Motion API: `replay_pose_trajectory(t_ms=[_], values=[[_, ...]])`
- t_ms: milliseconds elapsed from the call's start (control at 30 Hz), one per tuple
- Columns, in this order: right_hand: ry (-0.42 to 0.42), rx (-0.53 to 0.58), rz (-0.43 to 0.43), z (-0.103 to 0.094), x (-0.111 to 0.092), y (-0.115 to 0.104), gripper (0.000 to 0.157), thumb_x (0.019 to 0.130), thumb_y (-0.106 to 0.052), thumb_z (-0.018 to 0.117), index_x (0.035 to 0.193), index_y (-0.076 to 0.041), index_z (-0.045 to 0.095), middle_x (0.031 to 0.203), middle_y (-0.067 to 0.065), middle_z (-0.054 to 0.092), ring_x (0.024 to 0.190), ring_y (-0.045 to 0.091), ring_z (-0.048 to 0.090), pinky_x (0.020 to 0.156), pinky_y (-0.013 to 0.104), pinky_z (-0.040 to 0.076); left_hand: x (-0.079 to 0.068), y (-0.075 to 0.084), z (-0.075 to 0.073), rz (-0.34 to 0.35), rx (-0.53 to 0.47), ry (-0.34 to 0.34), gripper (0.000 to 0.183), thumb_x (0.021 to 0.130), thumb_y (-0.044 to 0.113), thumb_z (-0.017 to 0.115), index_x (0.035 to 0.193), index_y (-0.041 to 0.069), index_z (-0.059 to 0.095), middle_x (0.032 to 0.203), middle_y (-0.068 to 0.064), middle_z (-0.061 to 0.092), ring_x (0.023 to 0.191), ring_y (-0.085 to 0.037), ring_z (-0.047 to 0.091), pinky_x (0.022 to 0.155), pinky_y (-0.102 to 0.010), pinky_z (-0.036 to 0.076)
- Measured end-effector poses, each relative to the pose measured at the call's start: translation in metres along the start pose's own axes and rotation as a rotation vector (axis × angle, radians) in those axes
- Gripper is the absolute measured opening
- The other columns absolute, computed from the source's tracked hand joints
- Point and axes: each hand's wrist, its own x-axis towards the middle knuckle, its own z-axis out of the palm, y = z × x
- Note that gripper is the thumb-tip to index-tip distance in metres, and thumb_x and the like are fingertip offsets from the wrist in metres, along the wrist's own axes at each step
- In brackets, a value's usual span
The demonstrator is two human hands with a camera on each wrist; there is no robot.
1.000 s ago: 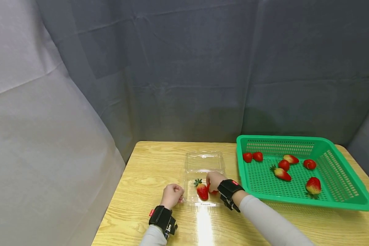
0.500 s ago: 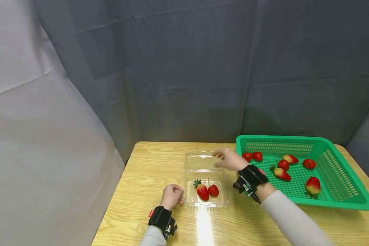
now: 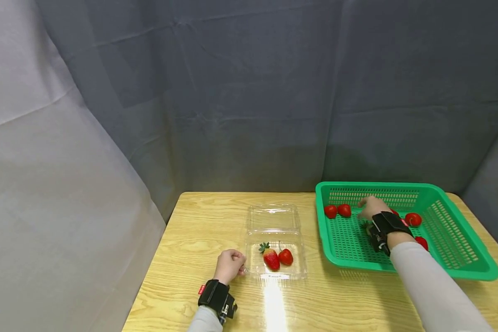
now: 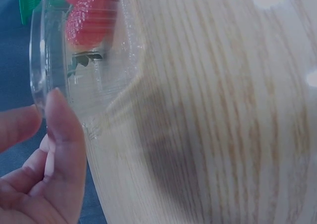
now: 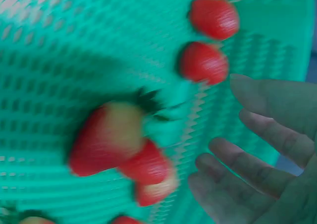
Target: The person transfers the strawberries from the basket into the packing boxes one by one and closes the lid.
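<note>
A clear plastic clamshell box [image 3: 255, 265] lies with its lid [image 3: 274, 217] folded back on the table. Two strawberries are in it: a longer one with a green leafy cap [image 3: 270, 259] and a smaller red one [image 3: 286, 257]. My left hand [image 3: 230, 265] pinches the box's near left corner between thumb and forefinger, as the left wrist view shows. Inside the green basket [image 3: 340, 244], my right hand [image 3: 371, 207] hovers with fingers spread, holding nothing. In the right wrist view, its fingertips are close to a red strawberry [image 5: 204, 63], with a bigger leafy strawberry [image 5: 109, 137] farther off.
The basket stands at the table's right side and holds several strawberries, two of them by its left wall. A wooden table [image 3: 199, 230] carries everything. Grey cloth [image 3: 249, 115] hangs behind, and a pale cloth [image 3: 66, 207] hangs at the left.
My right hand has let go of the smaller strawberry in the box, lifted away and moved right into the basket. My left hand has stayed at the box corner.
</note>
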Motion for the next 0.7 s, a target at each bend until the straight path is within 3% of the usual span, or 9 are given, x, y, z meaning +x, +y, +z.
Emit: replay_pose_trajectory(t_ms=[100,233,500,600,700], values=[[-0.042,0.032,0.064,0.006,-0.002,0.019,0.047,0.077,-0.009,0.064,0.115,0.016,0.049,0.113,0.036,0.048,0.091,0.045,0.052,0.060,0.038,0.050,0.000,0.000,0.000,0.003,-0.004,0.004,0.006,0.082,-0.001,0.059,0.080,-0.007,0.059,0.061,-0.007,0.055,0.049,-0.012,0.056,0.047,-0.031,0.055],[-0.072,0.037,0.088,0.013,-0.005,0.038,0.046,0.076,-0.008,0.064,0.111,0.017,0.050,0.106,0.035,0.052,0.084,0.038,0.054,0.058,0.036,0.050,0.000,0.000,0.000,0.005,-0.017,0.005,0.006,0.082,-0.001,0.058,0.081,-0.007,0.059,0.062,-0.007,0.055,0.049,-0.012,0.056,0.047,-0.031,0.055],[-0.036,-0.014,0.076,0.018,-0.010,0.047,0.044,0.071,-0.004,0.064,0.108,0.017,0.053,0.106,0.035,0.054,0.088,0.045,0.053,0.064,0.042,0.052,-0.001,0.001,0.000,-0.001,-0.016,0.009,0.006,0.082,-0.001,0.057,0.081,-0.007,0.059,0.061,-0.006,0.054,0.048,-0.012,0.055,0.048,-0.032,0.055],[-0.038,-0.061,0.089,0.019,-0.013,0.043,0.035,0.075,-0.003,0.062,0.104,0.015,0.056,0.103,0.033,0.055,0.083,0.040,0.053,0.061,0.036,0.050,-0.001,0.001,0.000,0.001,-0.013,0.006,0.006,0.082,-0.001,0.057,0.082,-0.007,0.059,0.061,-0.006,0.054,0.048,-0.012,0.055,0.047,-0.031,0.055],[-0.047,-0.052,0.128,0.020,-0.015,0.040,0.015,0.079,-0.004,0.060,0.085,0.009,0.059,0.083,0.023,0.056,0.069,0.028,0.048,0.054,0.030,0.043,-0.001,0.002,0.000,-0.003,-0.011,0.006,0.006,0.082,-0.001,0.057,0.081,-0.007,0.059,0.061,-0.006,0.054,0.049,-0.012,0.056,0.048,-0.031,0.055]])
